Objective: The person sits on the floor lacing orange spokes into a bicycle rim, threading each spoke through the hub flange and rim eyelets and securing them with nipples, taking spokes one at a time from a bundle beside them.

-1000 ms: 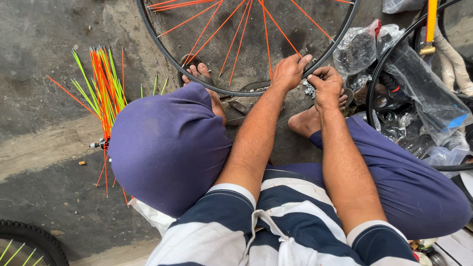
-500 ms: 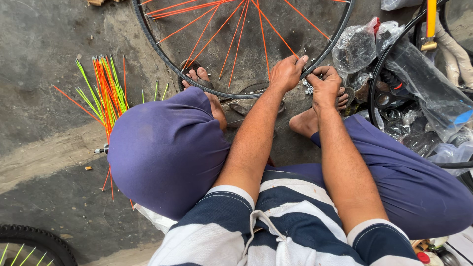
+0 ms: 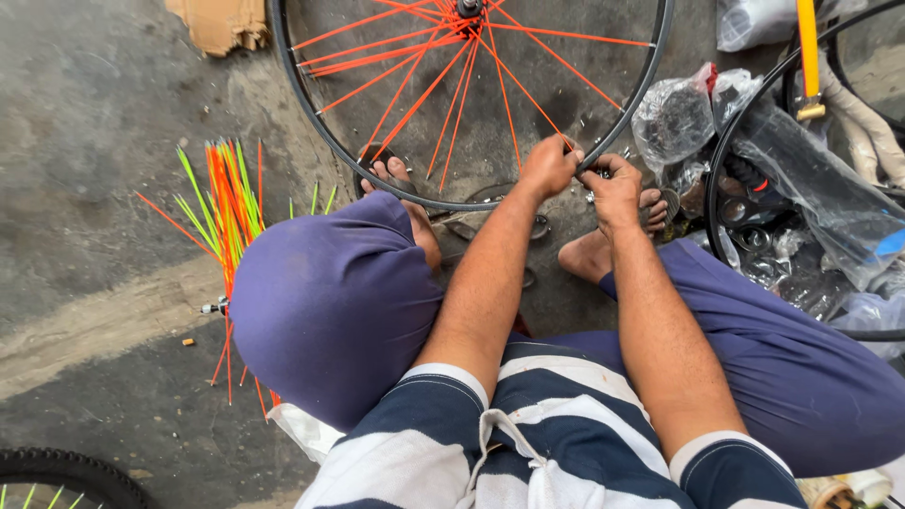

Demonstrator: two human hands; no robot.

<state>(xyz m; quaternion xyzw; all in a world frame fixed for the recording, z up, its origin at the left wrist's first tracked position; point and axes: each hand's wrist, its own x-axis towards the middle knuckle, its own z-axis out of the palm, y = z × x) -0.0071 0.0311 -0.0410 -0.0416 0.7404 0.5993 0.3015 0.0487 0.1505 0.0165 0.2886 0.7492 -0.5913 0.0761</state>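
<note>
Both hands pinch the black wheel rim (image 3: pixel 311 123) at its near edge, left hand (image 3: pixel 547 168) and right hand (image 3: pixel 613 188) side by side; loose spokes (image 3: pixel 226 203) left, plastic bags (image 3: pixel 801 188) crowding right.

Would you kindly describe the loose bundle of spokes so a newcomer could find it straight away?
Start at the black wheel rim that both hands work on. Look to its left, on the grey ground beside the person's purple-clad knee: the loose spokes lie fanned there. Unlike the orange ones laced in the wheel, this bundle mixes orange with bright green.
</note>
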